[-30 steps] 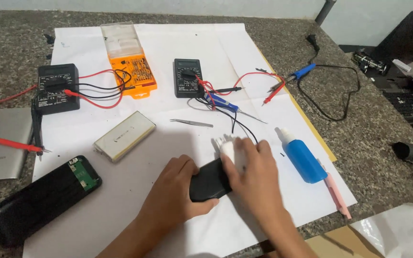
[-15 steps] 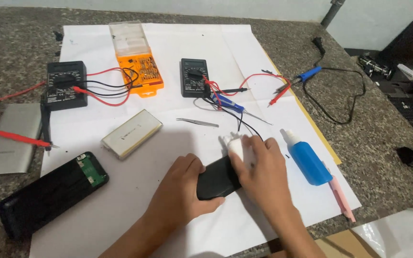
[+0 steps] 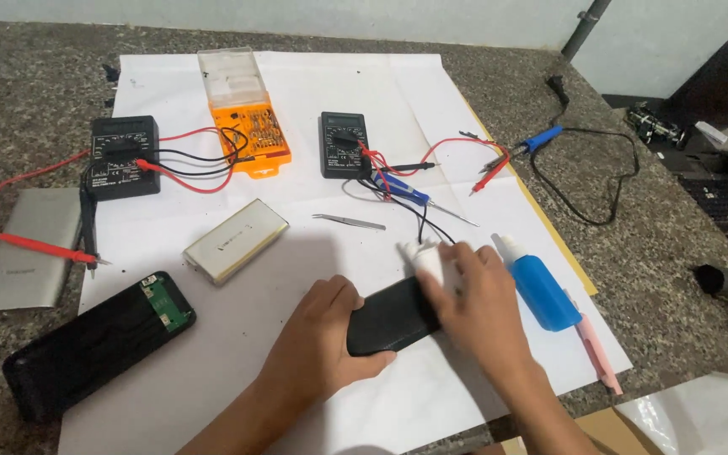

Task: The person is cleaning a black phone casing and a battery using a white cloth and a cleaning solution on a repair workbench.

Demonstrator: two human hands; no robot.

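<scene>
Between the two hands, low on the white paper sheet [image 3: 212, 362], lies a flat black case [image 3: 391, 315], and the left hand [image 3: 323, 337] curls around its near end, thumb underneath, fingers [image 3: 345, 297] pressed over the top edge. Right hand [image 3: 484, 305] covers the far end, fingers bent and close together around a small white piece [image 3: 428, 259] that pokes out past them; whether it is pinched or only steadied, I cannot tell. For a clean job here, I judge the left grip should stay firm and low so the case does not skid on paper, while the right works gently. Room is tight to the right: a blue bottle [image 3: 543, 291] lies just beside the knuckles, a pink tool [image 3: 596, 354] beyond it. Black wires [image 3: 421, 221] trail down from the multimeter [image 3: 344, 144] toward the white piece. Leftward the sheet is open up to the silver battery pack [image 3: 236, 240]. Close behind the wrists runs the bench [image 3: 676, 253] edge.
</scene>
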